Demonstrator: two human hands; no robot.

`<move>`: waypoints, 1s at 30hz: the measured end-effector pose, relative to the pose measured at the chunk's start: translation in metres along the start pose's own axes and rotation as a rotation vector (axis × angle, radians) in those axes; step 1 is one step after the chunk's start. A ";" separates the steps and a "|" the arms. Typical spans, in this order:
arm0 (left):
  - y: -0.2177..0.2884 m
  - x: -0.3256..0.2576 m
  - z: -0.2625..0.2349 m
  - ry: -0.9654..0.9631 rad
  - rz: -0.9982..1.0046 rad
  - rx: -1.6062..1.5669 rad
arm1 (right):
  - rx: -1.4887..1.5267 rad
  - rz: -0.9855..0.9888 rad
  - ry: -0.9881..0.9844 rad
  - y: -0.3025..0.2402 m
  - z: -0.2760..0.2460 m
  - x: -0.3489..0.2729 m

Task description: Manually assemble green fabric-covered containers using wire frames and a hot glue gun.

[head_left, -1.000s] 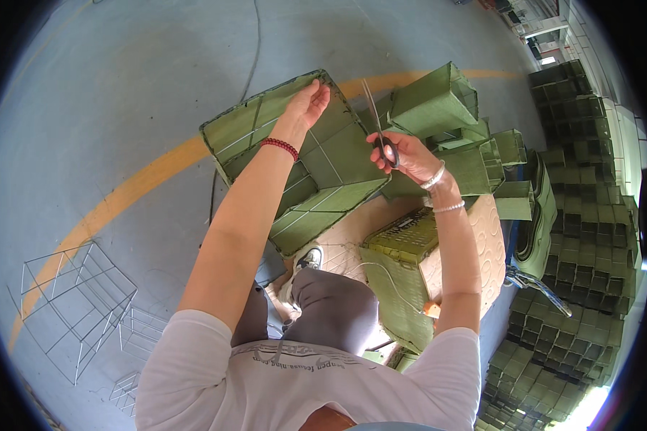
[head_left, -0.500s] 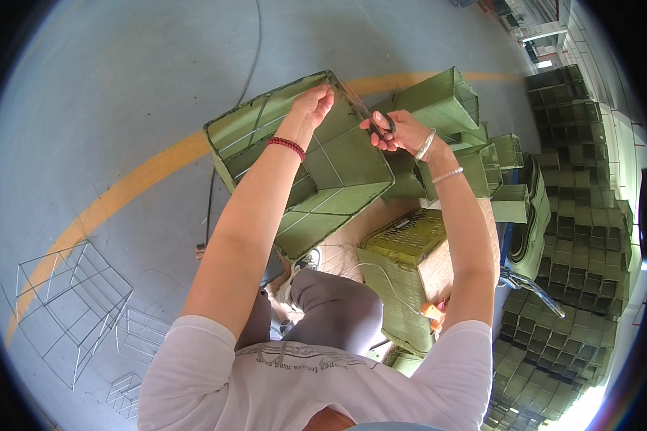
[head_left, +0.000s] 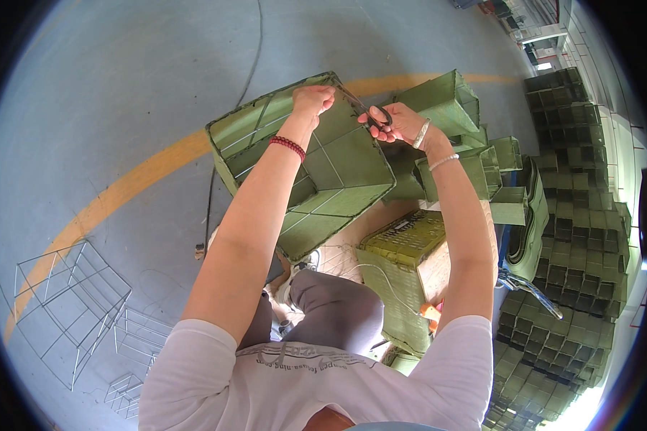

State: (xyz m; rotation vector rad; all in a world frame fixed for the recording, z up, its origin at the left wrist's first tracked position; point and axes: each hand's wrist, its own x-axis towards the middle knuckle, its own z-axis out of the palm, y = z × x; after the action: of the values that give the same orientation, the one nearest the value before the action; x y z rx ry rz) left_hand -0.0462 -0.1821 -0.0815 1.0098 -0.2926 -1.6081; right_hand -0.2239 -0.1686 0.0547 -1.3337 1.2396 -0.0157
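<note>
A large green box (head_left: pixel 341 154) with a wire frame and fabric-like sides stands tilted in front of me, its open side showing metal rods across it. At its far upper corner my left hand (head_left: pixel 313 101) is closed in a pinch by the rim; what lies between the fingers is too small to make out. My right hand (head_left: pixel 402 126) grips a pair of scissors (head_left: pixel 388 115) by the black handles. Their blades point up and left toward the same corner, close to my left fingers.
Smaller green boxes (head_left: pixel 442 104) stand just right of the big one. A yellow-green plastic crate (head_left: pixel 392 273) sits by my knee, with an orange-handled tool (head_left: pixel 431 312) beside it. Bare wire frames (head_left: pixel 72 309) lie on the floor at left. Stacked green boxes (head_left: pixel 564 251) line the right side.
My left hand has turned and its fingers have curled closer together at the corner. The right hand with the scissors has shifted slightly left toward it.
</note>
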 end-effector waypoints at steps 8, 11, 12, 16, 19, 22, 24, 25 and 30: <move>0.005 -0.006 0.001 -0.035 -0.029 0.050 | -0.052 -0.015 0.000 -0.003 -0.007 0.006; 0.004 -0.004 0.000 -0.046 -0.035 0.048 | -0.080 -0.033 0.015 -0.004 -0.009 0.006; 0.003 -0.003 0.000 -0.046 -0.036 0.048 | -0.095 -0.037 0.027 -0.004 -0.009 0.006; 0.002 0.001 -0.001 -0.053 -0.040 0.058 | -0.159 -0.035 0.071 -0.002 -0.012 0.007; 0.000 0.001 0.001 -0.051 -0.038 0.073 | -0.190 -0.045 0.081 -0.003 -0.014 0.005; 0.000 0.005 -0.005 -0.042 -0.023 0.102 | -0.176 -0.069 -0.003 -0.009 -0.008 0.004; 0.000 0.005 -0.005 -0.051 -0.019 0.120 | -0.166 -0.050 -0.010 -0.008 -0.004 0.005; 0.000 0.004 -0.005 -0.047 -0.018 0.129 | -0.155 -0.033 -0.019 -0.007 -0.003 0.006; 0.000 0.004 -0.006 -0.052 0.004 0.126 | -0.129 -0.024 -0.018 -0.015 -0.006 0.009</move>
State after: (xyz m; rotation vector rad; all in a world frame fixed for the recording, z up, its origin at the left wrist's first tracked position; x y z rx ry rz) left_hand -0.0418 -0.1838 -0.0867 1.0631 -0.4351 -1.6296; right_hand -0.2145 -0.1834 0.0612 -1.4571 1.2260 0.0603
